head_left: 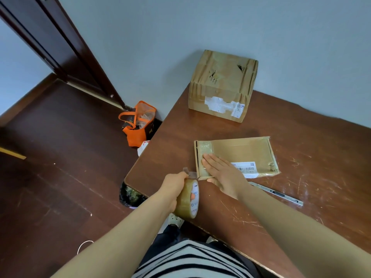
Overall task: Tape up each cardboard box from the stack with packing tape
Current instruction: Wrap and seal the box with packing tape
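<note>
Flat cardboard box [247, 151] lies on bench [311, 141], toward its left end. Right grip [222, 173] spread flat, fingers straight, pressing tape strip [204, 151] onto box's left end; grasps nothing. Left grip [174, 189] curled round packing tape roll [187, 199], just off box's near-left corner. Bigger cardboard box [222, 85] at back by wall. Utility knife [279, 194] beside right wrist. Orange bag [138, 125] on floor.

Scratched dark brown wooden table [321, 147], pushed up to the wall. A flat cardboard box [247, 151] lies mid-table. Behind that box, a bigger crumpled box [222, 85] sits against the wall. Just in front of it there's what looks like a box cutter [281, 195], slim and metal.
</note>
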`<state>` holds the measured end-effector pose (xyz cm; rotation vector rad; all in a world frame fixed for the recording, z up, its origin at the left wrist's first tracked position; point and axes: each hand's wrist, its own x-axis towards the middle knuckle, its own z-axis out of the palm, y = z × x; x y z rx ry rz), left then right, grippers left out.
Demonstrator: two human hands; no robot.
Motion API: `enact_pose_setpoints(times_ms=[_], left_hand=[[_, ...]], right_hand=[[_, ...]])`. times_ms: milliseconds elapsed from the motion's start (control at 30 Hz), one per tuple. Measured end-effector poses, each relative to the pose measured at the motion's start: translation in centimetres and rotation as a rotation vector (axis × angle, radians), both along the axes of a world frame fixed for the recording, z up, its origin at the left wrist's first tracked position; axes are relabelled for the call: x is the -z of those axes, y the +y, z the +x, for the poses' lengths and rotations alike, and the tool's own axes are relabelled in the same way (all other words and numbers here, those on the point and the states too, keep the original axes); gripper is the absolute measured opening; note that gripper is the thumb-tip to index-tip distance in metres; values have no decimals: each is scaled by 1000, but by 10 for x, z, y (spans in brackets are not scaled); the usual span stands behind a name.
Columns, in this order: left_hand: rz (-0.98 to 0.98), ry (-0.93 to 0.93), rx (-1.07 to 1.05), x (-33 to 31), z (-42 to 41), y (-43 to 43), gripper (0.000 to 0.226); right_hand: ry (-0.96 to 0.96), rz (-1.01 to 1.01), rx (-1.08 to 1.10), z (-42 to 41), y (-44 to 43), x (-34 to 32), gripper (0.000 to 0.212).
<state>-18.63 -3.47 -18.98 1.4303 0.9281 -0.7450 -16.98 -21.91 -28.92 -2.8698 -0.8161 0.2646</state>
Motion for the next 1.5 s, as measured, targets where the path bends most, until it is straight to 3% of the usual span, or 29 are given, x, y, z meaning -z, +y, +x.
enact_pose_setpoints(times_ms=[200,333,400,567,667,767,867,1100,1267,1367,1400,1500], left_hand=[[-20,-51,11,-10,7,0,16],[-37,-92,50,-22,7,1,13],[-43,-130,56,-29,7,2,13],[-33,-275,140,-39,9,2,25],[-47,-406,258,-52,10,-6,21],[-132,-507,375,-69,8,-20,15],[-133,-640,453,-77,8,-37,8],[-173,-891,642,-98,9,-82,18],[-211,-923,775,-105,10,-102,20],[-305,-868,826,-109,13,-110,56],[-322,-848,812,-111,16,-112,59],[-288,-859,726,-120,20,-118,35]], right_hand=[[-4,101,-26,2,-1,4,67],[94,134,21,0,0,-4,72],[249,179,91,0,6,-20,72],[374,907,817,-8,32,-85,20],[459,1162,950,-20,38,-116,21],[343,1174,965,-29,36,-135,13],[75,1130,1018,-33,26,-152,17],[-407,1032,1043,-49,-4,-185,22],[-468,1136,1101,-61,-21,-200,23],[-473,1274,1136,-61,-28,-208,28],[-448,1330,1148,-60,-30,-211,27],[-379,1431,1163,-56,-36,-220,25]])
